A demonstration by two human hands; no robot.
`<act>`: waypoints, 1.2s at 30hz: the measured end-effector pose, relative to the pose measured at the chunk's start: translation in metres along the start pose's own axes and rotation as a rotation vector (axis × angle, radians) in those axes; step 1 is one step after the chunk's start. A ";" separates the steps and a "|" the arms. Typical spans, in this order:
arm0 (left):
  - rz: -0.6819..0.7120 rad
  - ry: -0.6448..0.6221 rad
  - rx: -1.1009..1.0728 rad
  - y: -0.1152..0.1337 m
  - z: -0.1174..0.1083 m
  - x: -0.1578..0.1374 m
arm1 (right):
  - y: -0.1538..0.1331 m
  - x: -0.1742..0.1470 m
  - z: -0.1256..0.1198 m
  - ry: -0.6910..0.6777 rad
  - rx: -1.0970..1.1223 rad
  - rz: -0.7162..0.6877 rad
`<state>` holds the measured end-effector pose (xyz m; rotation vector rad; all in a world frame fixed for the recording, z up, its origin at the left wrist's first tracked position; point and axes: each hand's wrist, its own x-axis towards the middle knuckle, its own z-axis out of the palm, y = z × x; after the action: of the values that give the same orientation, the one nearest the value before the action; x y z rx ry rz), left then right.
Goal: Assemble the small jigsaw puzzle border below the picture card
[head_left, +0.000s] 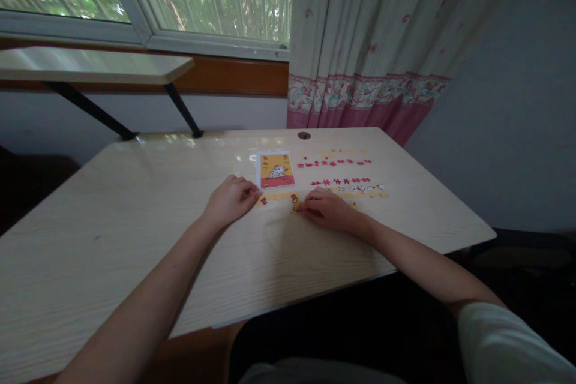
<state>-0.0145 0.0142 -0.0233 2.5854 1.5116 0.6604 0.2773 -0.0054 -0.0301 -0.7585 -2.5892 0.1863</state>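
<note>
A printed picture card (277, 170) with a white animal on yellow and red lies on the table. Below it runs a strip of yellow jigsaw pieces (279, 196), with a red-marked piece (263, 201) at its left end. My left hand (233, 199) rests by the card's lower left corner, fingers curled and tips together at the strip's end; what is in them, if anything, is hidden. My right hand (330, 209) pinches a small yellow jigsaw piece (297, 209) just below the strip's right part, beside another red-marked piece (294, 198). Its palm covers some pieces.
Rows of red jigsaw pieces (335, 162), white pieces (360, 188) and yellow pieces (357, 151) lie to the right on the table (216, 294). A raised shelf (99, 66) stands at the back left. Behind are a curtain (355, 42), a window and a cable hole (304, 135).
</note>
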 end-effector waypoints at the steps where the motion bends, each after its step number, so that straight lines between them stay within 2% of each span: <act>1: -0.013 0.012 0.002 -0.002 -0.001 0.000 | 0.000 0.000 0.000 0.000 0.001 0.000; 7: 0.006 -0.002 -0.033 -0.014 -0.006 -0.001 | -0.003 0.001 -0.002 -0.007 0.055 0.021; 13: 0.041 -0.020 -0.011 -0.015 -0.006 0.000 | 0.007 0.002 -0.005 0.063 0.046 0.149; 16: 0.031 -0.024 -0.003 -0.014 -0.006 -0.001 | 0.029 0.008 -0.015 0.096 -0.014 0.289; 20: -0.008 -0.019 0.017 -0.013 -0.007 -0.001 | 0.072 0.020 -0.039 0.089 -0.100 0.581; 22: -0.034 -0.019 0.032 -0.012 -0.008 -0.001 | 0.093 0.025 -0.050 0.060 -0.150 0.710; 27: -0.068 -0.037 0.046 -0.009 -0.010 0.000 | 0.129 0.044 -0.060 -0.115 -0.260 0.878; 36: -0.060 -0.024 0.056 -0.008 -0.011 0.000 | 0.144 0.070 -0.047 -0.236 -0.283 0.931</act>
<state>-0.0258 0.0166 -0.0158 2.5672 1.6163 0.5873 0.3140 0.1536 0.0025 -2.1101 -2.2730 0.1857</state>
